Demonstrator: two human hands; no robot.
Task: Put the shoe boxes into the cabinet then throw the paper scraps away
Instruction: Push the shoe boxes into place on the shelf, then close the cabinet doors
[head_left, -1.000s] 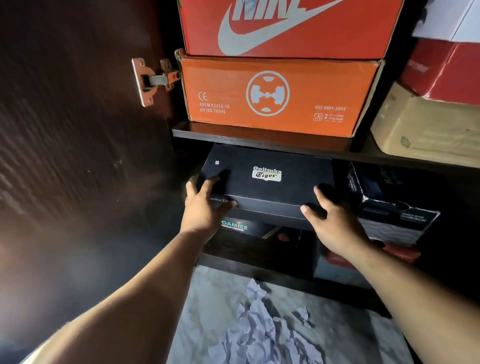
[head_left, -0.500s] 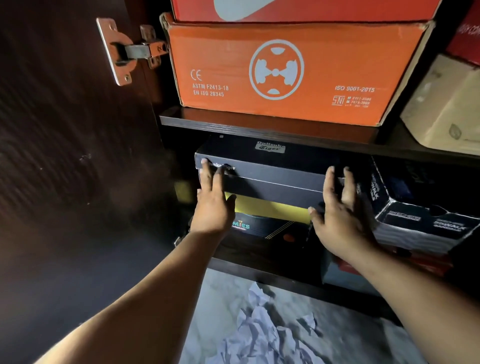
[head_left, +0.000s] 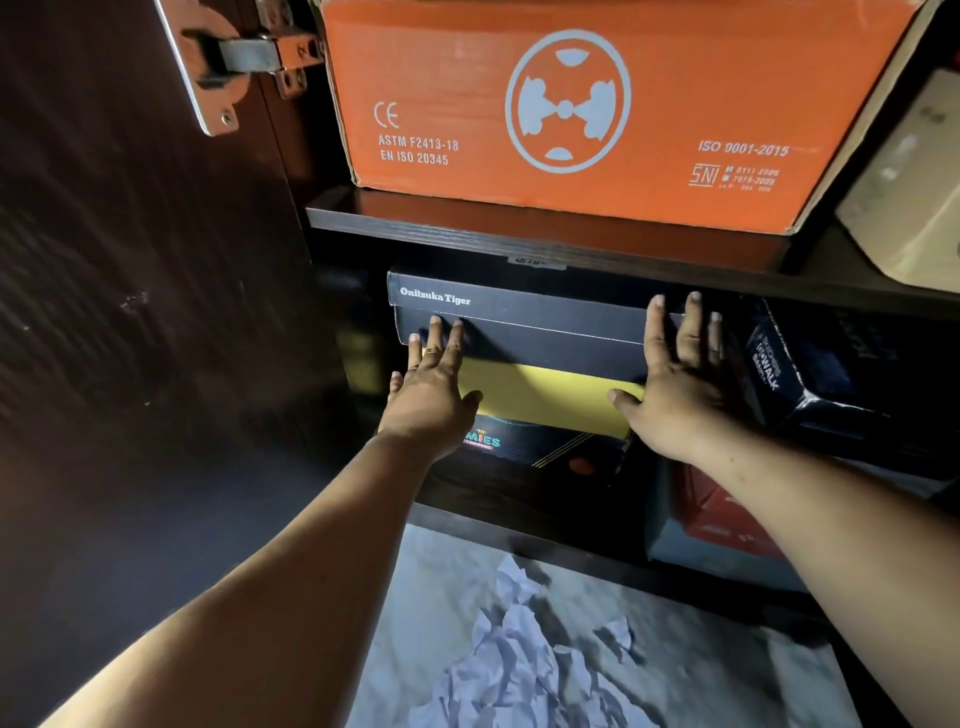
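A black Onitsuka Tiger shoe box (head_left: 545, 322) lies under the cabinet's dark shelf (head_left: 519, 241), stacked on a yellow box (head_left: 550, 395) and a dark printed box (head_left: 524, 447). My left hand (head_left: 431, 387) presses flat against the black box's front at its left end, fingers straight. My right hand (head_left: 675, 369) presses flat on the right end of the same front. Crumpled white paper scraps (head_left: 524, 660) lie on the pale floor below the cabinet.
An orange box (head_left: 587, 109) sits on the shelf above, a beige box (head_left: 909, 192) beside it. A tilted dark blue box (head_left: 821, 374) and a red box (head_left: 727, 514) fill the right of the lower compartment. The open cabinet door (head_left: 130, 312) with its hinge (head_left: 234, 57) stands at left.
The black box has slid deeper under the shelf; its top label is now almost hidden. Both hands went from gripping its corners to pressing flat on its front. The camera moved closer.
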